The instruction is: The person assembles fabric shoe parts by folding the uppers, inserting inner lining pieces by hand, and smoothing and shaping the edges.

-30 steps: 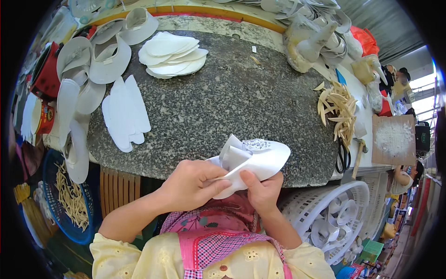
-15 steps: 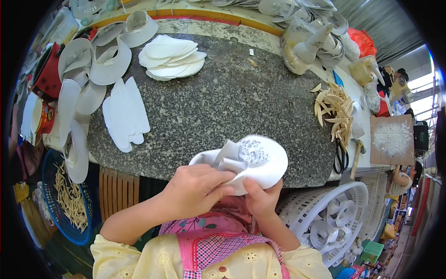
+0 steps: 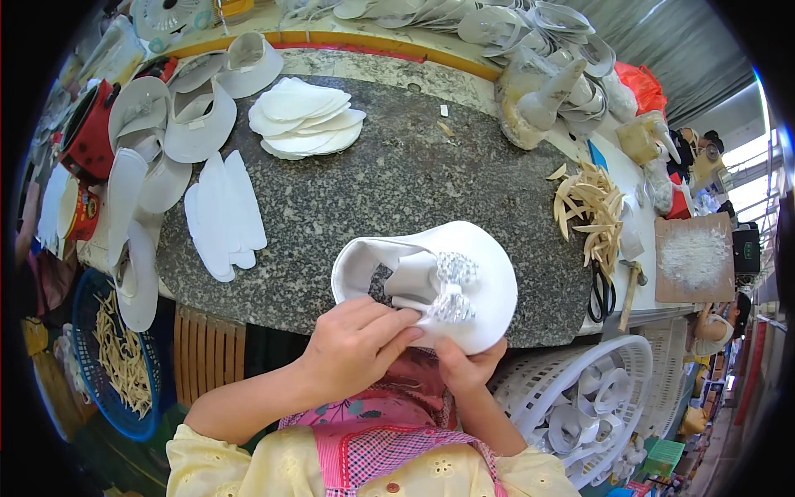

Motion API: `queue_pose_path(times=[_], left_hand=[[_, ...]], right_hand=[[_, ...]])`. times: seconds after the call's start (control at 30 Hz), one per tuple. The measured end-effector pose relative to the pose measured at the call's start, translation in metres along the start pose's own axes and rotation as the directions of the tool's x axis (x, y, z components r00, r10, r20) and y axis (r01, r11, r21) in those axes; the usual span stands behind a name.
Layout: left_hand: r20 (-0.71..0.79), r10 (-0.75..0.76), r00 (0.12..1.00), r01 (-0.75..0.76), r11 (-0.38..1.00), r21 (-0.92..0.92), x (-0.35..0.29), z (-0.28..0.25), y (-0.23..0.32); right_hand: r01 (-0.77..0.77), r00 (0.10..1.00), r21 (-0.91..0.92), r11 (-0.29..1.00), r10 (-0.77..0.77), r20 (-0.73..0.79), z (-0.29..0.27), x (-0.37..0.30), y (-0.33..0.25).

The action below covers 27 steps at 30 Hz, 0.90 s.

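Note:
Over the near edge of the dark stone slab I hold a white shoe upper with a silver glittery bow on it. Its toe end lies to the right and its grey-lined opening faces left. My left hand is closed, thumb and fingers pinching the near rim beside the bow. My right hand grips the near lower edge of the toe, thumb on top and the other fingers hidden underneath.
White insole-shaped pieces lie stacked on the slab, with longer white pieces nearby. Shoe uppers crowd the left. Tan strips, black-handled scissors and a hammer lie right. A white basket holds grey-white parts.
The shoe upper has tipped so its opening and the whole bow now show. Both hands keep their grip on it. The whole view has shifted slightly.

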<state>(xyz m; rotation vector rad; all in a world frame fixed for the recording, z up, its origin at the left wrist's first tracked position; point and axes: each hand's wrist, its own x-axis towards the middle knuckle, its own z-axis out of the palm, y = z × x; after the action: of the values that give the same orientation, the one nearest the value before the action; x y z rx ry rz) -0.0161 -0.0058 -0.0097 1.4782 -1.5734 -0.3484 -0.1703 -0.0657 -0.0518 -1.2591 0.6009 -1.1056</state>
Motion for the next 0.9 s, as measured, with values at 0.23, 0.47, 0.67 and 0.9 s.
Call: queue_pose_path(times=[0.23, 0.47, 0.67, 0.9], left_hand=[[0.235, 0.3, 0.924, -0.367, 0.868, 0.335, 0.015, -0.013, -0.008], [0.316, 0.333, 0.888, -0.378, 0.921, 0.093, 0.021, -0.018, -0.025], [0.358, 0.155, 0.921, -0.136, 0.988, -0.076, 0.018, -0.012, -0.022], [0.099, 0.182, 0.978, -0.195, 0.971, 0.14, -0.001, 0.009, -0.026]], right_hand=[[-0.37, 0.914, 0.689, 0.624, 0.378, 0.149, -0.015, 0.011, 0.001], [-0.329, 0.938, 0.574, 0.75, 0.329, 0.109, -0.008, 0.008, 0.009], [-0.273, 0.962, 0.473, 0.838, 0.246, 0.119, -0.026, 0.01, 0.029], [-0.154, 0.987, 0.345, 0.926, 0.159, 0.015, -0.014, 0.012, 0.025]])
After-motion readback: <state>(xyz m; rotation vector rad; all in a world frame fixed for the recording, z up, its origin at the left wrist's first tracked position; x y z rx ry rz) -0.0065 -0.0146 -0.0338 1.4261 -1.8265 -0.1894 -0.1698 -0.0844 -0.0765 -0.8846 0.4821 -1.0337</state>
